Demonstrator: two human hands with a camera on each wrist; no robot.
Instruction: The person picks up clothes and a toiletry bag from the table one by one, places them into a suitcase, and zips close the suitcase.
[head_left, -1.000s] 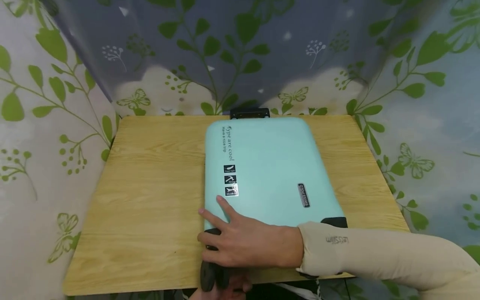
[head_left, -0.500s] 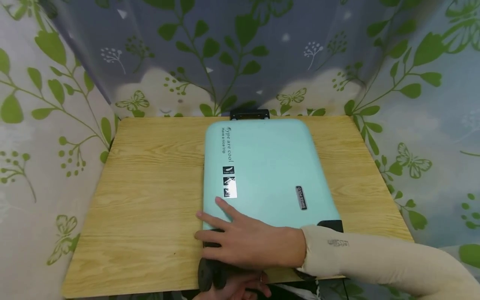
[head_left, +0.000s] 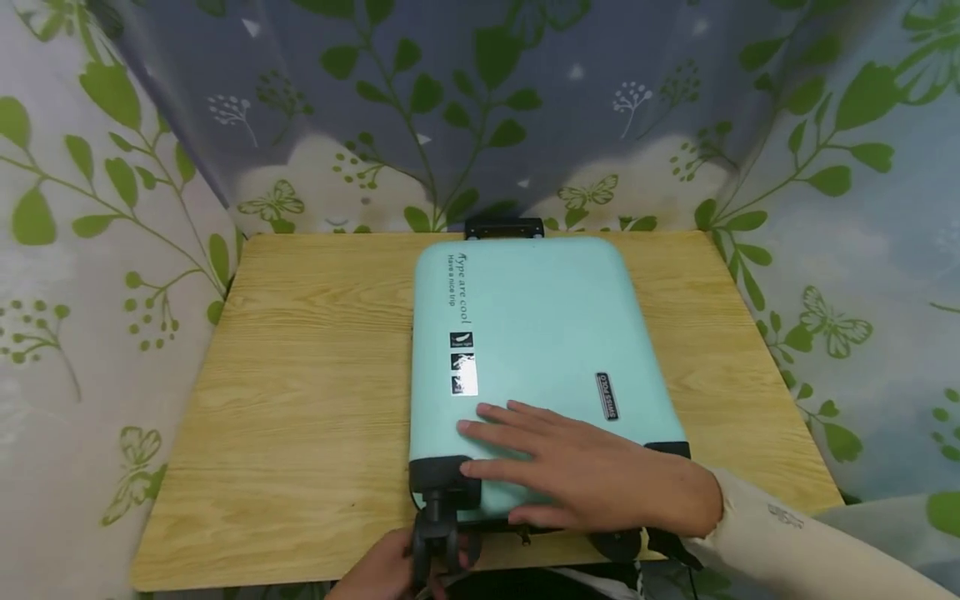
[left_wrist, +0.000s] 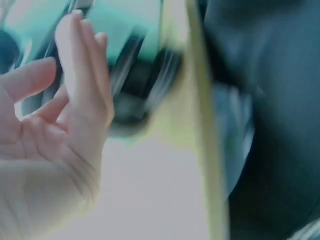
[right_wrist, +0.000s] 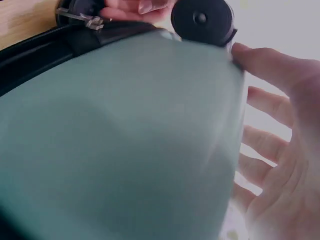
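A mint-green hard-shell suitcase (head_left: 540, 325) lies flat on the wooden table (head_left: 300, 375), with dark lettering and stickers on its face. My right hand (head_left: 585, 467) is over its lower end, fingers spread and fairly straight. In the right wrist view, the right fingertips (right_wrist: 242, 52) are at the shell's edge, beside a black wheel (right_wrist: 202, 20). My left hand (head_left: 382, 567) is low at the suitcase's near left corner, partly hidden behind the black caster wheel (head_left: 435, 542). The blurred left wrist view shows the left fingers (left_wrist: 82, 65) extended near the black wheels, the thumb apart.
The suitcase's black pull handle (head_left: 504, 227) reaches the table's far edge. Patterned curtains (head_left: 480, 108) with green leaves surround the table on three sides. A zipper pull (head_left: 525, 537) hangs at the suitcase's near end, close to the table's front edge.
My right hand has moved right, off the near left corner and across the suitcase's lower end, uncovering the caster there. My left hand has shifted left, beside that caster.
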